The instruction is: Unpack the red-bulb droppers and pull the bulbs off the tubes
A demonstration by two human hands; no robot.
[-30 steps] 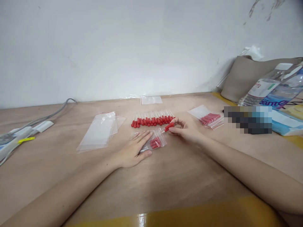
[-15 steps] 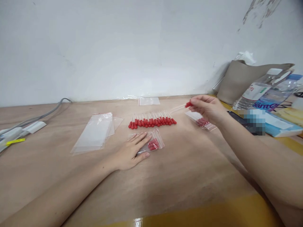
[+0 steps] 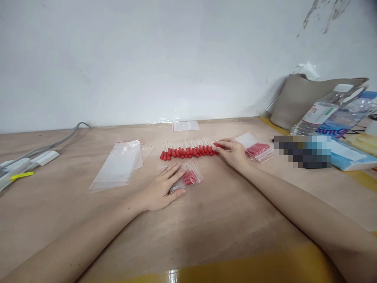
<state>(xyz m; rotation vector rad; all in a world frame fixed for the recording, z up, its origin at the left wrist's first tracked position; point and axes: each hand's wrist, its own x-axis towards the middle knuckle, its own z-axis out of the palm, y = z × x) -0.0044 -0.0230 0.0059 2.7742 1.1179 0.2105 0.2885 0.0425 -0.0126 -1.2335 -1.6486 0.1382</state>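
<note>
A row of several glass droppers with red rubber bulbs lies on the wooden table. My right hand rests at the right end of this row, its fingertips pinched on one red-bulbed dropper. My left hand lies flat, fingers stretched out, pressing down on a small clear zip bag that holds a few red-bulbed droppers. The bag's mouth faces the row.
A stack of empty clear zip bags lies at left. Filled bags sit right of my right hand. One empty bag is by the wall. Water bottles, a grey pouch and a grey cable line the edges.
My right hand, which had lifted a dropper up and to the right, has come back down to the right end of the row. My left hand has stayed on the bag.
</note>
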